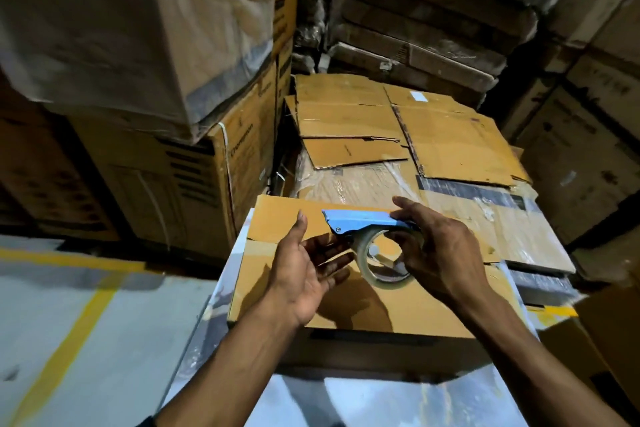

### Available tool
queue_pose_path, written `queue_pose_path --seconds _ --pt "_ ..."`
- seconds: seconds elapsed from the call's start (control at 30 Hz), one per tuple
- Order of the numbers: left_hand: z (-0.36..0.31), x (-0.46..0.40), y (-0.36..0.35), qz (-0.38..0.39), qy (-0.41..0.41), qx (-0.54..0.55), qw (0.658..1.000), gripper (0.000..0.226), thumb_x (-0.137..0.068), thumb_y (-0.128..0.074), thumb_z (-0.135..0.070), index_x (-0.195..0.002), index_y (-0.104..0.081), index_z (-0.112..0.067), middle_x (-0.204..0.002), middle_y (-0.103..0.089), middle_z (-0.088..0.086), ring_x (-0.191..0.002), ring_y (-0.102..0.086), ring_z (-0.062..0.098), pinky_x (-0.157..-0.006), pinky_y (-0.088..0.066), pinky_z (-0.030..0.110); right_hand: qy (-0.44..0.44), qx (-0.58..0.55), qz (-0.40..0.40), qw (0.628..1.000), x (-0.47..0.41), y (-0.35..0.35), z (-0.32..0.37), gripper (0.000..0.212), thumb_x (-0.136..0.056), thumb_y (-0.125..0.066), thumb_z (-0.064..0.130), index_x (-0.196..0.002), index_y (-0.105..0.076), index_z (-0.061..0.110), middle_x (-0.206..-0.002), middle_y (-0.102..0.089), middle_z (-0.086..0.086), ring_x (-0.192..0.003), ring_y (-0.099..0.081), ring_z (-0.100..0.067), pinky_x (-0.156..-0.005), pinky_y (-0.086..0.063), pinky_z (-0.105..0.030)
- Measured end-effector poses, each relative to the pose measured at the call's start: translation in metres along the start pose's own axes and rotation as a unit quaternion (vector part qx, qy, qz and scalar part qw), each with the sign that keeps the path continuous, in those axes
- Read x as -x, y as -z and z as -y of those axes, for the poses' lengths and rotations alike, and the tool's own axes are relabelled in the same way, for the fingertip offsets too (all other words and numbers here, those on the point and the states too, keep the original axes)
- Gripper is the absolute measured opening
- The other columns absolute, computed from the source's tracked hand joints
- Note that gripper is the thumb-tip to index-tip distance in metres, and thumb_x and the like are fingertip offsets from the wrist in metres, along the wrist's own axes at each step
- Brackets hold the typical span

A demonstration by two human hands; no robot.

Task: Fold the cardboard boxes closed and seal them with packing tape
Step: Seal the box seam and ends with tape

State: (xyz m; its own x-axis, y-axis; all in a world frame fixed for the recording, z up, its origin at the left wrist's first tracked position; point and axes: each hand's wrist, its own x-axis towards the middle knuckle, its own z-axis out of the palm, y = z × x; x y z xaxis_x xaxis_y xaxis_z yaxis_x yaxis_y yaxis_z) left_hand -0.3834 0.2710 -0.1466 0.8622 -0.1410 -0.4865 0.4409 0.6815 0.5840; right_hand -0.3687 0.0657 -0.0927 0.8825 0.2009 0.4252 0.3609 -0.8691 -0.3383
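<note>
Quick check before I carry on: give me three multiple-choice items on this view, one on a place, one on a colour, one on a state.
1. Where is the tape dispenser?
A. Held above the cardboard box
B. On the floor
C. On the far flattened sheets

2. What colour is the dispenser's frame?
A. Red
B. Blue
C. Black

3. How is the left hand?
A. Gripping the tape roll
B. Clenched in a fist
C. Open, palm up, beside the dispenser

Answers: 1 A, the right hand grips it over the box top. 2 B, the metal guard is blue. 3 C, its fingers are straight and hold nothing.
</note>
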Motion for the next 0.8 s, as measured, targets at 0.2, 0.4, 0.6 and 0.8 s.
queue_pose_path --seconds 0.2,0.4,0.6,0.8 --pt "-0.014 0.001 -0.024 -0.083 0.013 0.052 0.995 0.04 -0.105 -0.053 -0.045 -0.116 -0.066 -0.008 -0.105 -0.08 0.015 -0.108 -0.066 0.033 -0.113 -0.035 0.05 0.031 0.045 0.102 0.993 -0.027 -0.003 -0.007 0.043 -0.094 -0.072 0.029 -0.128 -0.047 0.036 -0.135 -0.067 0.008 -0.091 -0.07 -0.023 -0.069 -0.059 -0.039" --pt "-0.005 -0.023 -0.029 -0.201 -0.063 -0.024 0.977 0.021 -0.102 -0.061 -0.016 -0.118 -0.071 -0.006 -0.103 -0.079 0.017 -0.096 -0.075 0.032 -0.078 -0.055 0.045 0.092 -0.016 0.259 0.961 -0.044 -0.004 -0.027 0.048 -0.092 -0.073 0.029 -0.123 -0.038 0.039 -0.123 -0.057 0.003 -0.091 -0.055 -0.017 -0.066 -0.048 -0.033" --pt "0.002 -0.03 -0.04 -0.253 -0.103 -0.101 0.957 0.013 -0.106 -0.059 -0.013 -0.101 -0.069 -0.006 -0.086 -0.078 0.016 -0.083 -0.075 0.033 -0.087 -0.06 0.052 0.106 -0.103 0.292 0.945 -0.047 -0.019 -0.052 0.074 -0.084 -0.081 0.047 -0.14 -0.033 0.05 -0.133 -0.049 0.008 -0.112 -0.054 -0.017 -0.086 -0.056 -0.042" --pt "-0.011 -0.029 -0.03 -0.273 -0.12 -0.244 0.923 0.026 -0.105 -0.064 -0.032 -0.098 -0.07 -0.008 -0.075 -0.078 0.004 -0.06 -0.073 0.014 -0.046 -0.054 0.027 0.129 -0.1 0.342 0.925 -0.058 -0.033 -0.064 0.101 -0.069 -0.085 0.068 -0.153 -0.032 0.049 -0.13 -0.046 0.013 -0.115 -0.047 -0.009 -0.086 -0.047 -0.026"
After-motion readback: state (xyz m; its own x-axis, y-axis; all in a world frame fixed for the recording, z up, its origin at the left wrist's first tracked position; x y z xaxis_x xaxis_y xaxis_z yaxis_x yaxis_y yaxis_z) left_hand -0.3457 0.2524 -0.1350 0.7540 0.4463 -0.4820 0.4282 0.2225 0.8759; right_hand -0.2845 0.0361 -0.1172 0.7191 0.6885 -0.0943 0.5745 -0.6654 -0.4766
